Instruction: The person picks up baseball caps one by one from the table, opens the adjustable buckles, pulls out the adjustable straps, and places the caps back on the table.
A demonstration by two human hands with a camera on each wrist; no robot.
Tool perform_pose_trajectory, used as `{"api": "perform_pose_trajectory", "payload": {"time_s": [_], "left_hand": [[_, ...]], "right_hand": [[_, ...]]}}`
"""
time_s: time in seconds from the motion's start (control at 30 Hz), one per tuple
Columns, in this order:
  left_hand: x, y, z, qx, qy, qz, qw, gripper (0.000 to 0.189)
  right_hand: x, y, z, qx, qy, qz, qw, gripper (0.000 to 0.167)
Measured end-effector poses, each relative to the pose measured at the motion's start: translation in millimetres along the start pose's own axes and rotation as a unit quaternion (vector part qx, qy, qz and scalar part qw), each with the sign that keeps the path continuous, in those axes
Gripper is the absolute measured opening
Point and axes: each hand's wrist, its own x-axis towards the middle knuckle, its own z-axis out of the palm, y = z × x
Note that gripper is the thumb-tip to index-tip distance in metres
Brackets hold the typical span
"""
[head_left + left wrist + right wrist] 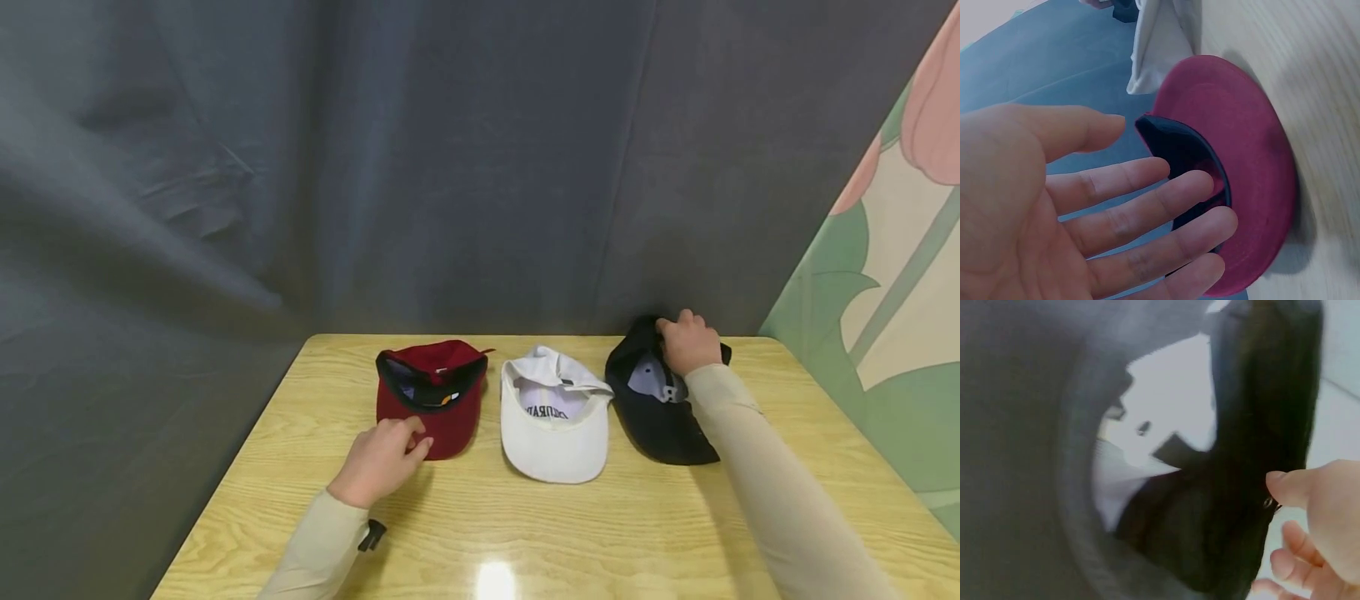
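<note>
Three baseball caps sit in a row on the table, their hollow insides showing. The dark red cap (455,432) is on the left, and my left hand (381,462) hovers at its brim. In the left wrist view that hand (1104,206) has its fingers extended and apart over the red cap (1257,162), holding nothing. At the right end, my right hand (688,343) pinches the edge of the black cap (671,433), which leans tilted. The right wrist view has the thumb on the black fabric (1266,412), with the fingers behind the edge. Between them lies the white cap (555,454).
The light wood table (480,525) ends at a dark grey cloth (480,167) hanging behind it and on the left. A wall panel with a painted flower pattern (885,350) stands along the right edge. A small black clip (372,535) is at my left cuff.
</note>
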Motion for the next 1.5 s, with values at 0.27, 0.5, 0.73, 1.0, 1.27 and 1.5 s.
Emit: {"api": "perform_pose_trajectory", "payload": {"time_s": [0.27, 0.5, 0.73, 1.0, 1.27, 1.5], "left_hand": [[0.8, 11.3, -4.5, -0.004, 0.002, 0.015, 0.9999, 0.016], [0.4, 18.0, -6.5, -0.011, 0.0, 0.023, 0.9997, 0.015], [0.7, 28.6, -9.9, -0.024, 0.002, 0.037, 0.999, 0.017], [-2.1, 52.4, -16.0, -0.01, 0.031, 0.067, 0.9972, 0.018], [4.2, 79.8, -23.0, -0.033, 0.066, 0.086, 0.9936, 0.018], [22.3, 94.6, -14.9, -0.063, 0.115, 0.123, 0.9837, 0.023]], "right_hand": [[-25.8, -2.5, -33.7, 0.018, 0.03, 0.008, 0.9993, 0.023], [-60.6, -12.3, -57.6, 0.049, 0.052, 0.011, 0.9974, 0.02], [-86.9, -24.4, -75.2, 0.063, 0.108, -0.021, 0.9919, 0.019], [-101.4, -67.7, -89.0, 0.102, 0.174, -0.085, 0.9759, 0.018], [-90.9, -115.7, -85.6, 0.141, 0.162, -0.127, 0.9683, 0.018], [-87.3, -154.7, -81.3, 0.174, 0.136, -0.148, 0.9641, 0.02]]}}
